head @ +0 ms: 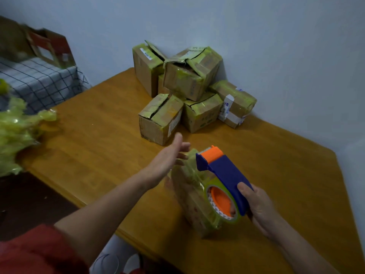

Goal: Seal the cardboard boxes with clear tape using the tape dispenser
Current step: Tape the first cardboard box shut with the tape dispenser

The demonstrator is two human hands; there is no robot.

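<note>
The right hand [260,208] has its fingers [244,189] clasped around one blue and orange tape dispenser [225,175], its roll against one tape-wrapped cardboard box [194,200] near the tabletop's [98,139] front edge. The left hand [167,159], fingers spread and holding nothing, reaches just beyond that box. Six more taped boxes [189,82] are piled by the wall, and one wad of crumpled tape [17,133] lies at the far left.

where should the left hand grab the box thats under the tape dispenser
Judging from its pose, take the box by its long left side wall, coming in from the left with the palm flat against it. It lies lengthwise on the table, and the tape dispenser, held by the right hand, covers its top and right. The open left hand already hovers at the far left corner.
</note>
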